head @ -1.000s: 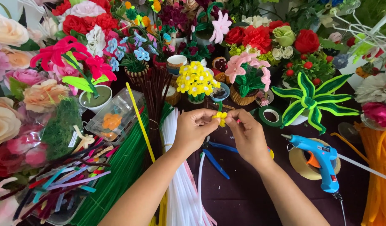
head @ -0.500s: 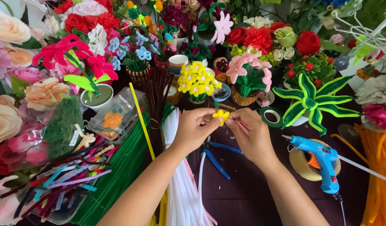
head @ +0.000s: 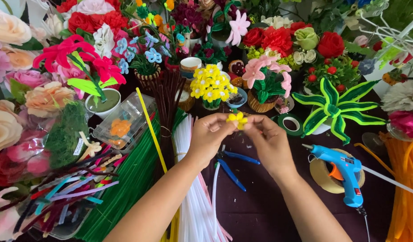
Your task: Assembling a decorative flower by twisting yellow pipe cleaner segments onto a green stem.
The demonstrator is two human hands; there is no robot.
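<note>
Since a second ago my hands have closed in on each other and the small yellow flower [head: 237, 118] now sits raised between my fingertips, a little clearer of my palms than it was. My left hand [head: 209, 136] pinches it from one side, fingers together on its underside, and my right hand [head: 268, 141] is clamped on the other side, thumb and forefinger meeting at the petals. It looks like a fuzzy pipe-cleaner bloom, so I judge it very light, soft on the outside with thin bendable wire within; it should hold whatever bend I give it, but the petals would crush or skew under a hard squeeze. The best hold, I think, is low at the base where the petals gather, leaving the tips free. Below my wrists lie blue-handled pliers [head: 233, 168] on the dark bench [head: 264, 210], with a bundle of white stems [head: 193, 188] just beside them and green stems [head: 130, 188] further left. A blue glue gun [head: 343, 172] rests near my right forearm, on a roll of tape [head: 320, 177]. Finished pots crowd the far edge, among them a yellow flower pot [head: 211, 85] and a striped green plant [head: 334, 107], so free room is tight, mostly the bare patch under my hands.
</note>
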